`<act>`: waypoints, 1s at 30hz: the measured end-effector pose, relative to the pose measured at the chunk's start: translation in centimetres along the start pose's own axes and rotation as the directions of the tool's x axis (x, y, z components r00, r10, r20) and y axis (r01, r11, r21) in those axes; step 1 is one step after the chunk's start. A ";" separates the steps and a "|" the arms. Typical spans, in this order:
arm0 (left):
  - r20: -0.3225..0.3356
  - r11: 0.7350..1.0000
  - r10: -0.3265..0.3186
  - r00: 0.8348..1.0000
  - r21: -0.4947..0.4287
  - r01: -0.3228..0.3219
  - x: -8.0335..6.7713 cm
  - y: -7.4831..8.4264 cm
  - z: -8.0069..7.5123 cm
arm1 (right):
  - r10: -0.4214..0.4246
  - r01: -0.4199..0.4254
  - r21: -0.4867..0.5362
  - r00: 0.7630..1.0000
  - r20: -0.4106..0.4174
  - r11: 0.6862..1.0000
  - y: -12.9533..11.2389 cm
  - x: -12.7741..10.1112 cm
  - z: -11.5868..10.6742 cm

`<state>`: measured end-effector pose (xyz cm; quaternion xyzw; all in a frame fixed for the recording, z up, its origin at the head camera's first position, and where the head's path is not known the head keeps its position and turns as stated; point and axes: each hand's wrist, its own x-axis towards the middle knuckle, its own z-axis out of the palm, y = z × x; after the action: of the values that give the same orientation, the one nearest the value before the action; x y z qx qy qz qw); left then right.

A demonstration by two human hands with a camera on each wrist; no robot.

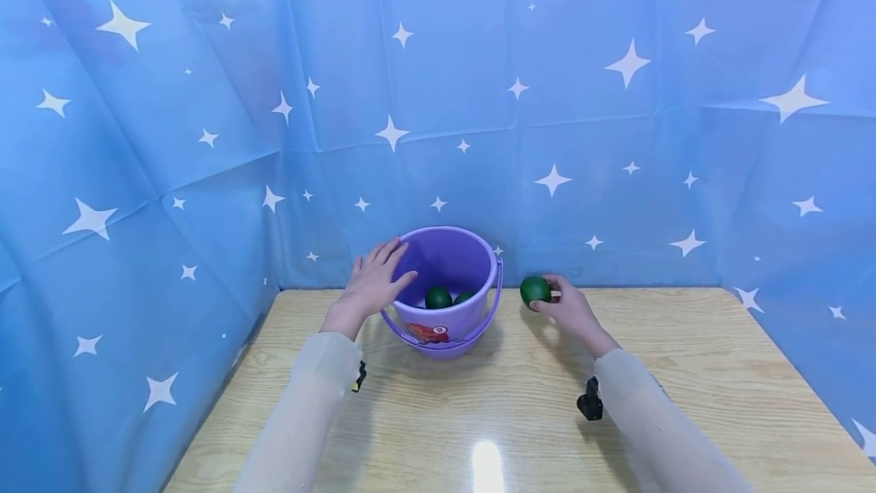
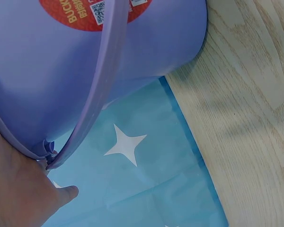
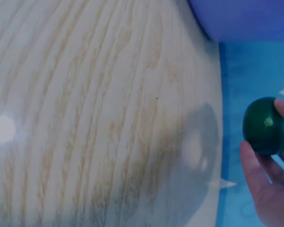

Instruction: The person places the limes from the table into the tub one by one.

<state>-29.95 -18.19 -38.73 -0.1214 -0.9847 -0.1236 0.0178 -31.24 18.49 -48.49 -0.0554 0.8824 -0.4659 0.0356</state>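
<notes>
Now | right hand fingers pinch round dark-green lime just right of purple plastic bucket | left hand flat, steadying rim | advice: lift lime clear over rim, keep bucket braced on tabletop

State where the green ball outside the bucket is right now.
In the head view the green ball is gripped in the right hand, just right of the purple bucket, near the wooden table's far edge by the starry blue backdrop.

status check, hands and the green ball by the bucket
Left hand steadies purple bucket at its rim. Right hand grips green ball, lifted beside bucket. Two green balls inside. Nothing between.
</notes>
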 end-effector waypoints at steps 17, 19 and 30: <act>0.005 1.000 0.007 1.000 0.005 -0.007 -0.1 -0.1 0.0 | -0.064 0.065 0.032 0.998 -0.023 0.997 -2.2 -0.6 -1.3; 0.008 1.000 0.006 1.000 0.005 -0.006 -0.1 -0.1 0.0 | -0.072 0.072 0.028 0.997 -0.021 0.997 -2.7 -0.7 -1.5; -0.001 1.000 0.010 1.000 -0.002 -0.010 -0.1 0.0 -0.1 | -0.125 0.126 0.027 0.991 -0.045 0.992 -4.6 -0.9 -2.5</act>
<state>-29.87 -18.22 -38.63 -0.1263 -0.9840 -0.1244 0.0187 -30.34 18.09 -43.30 -0.1001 0.8706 -0.4815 -0.0118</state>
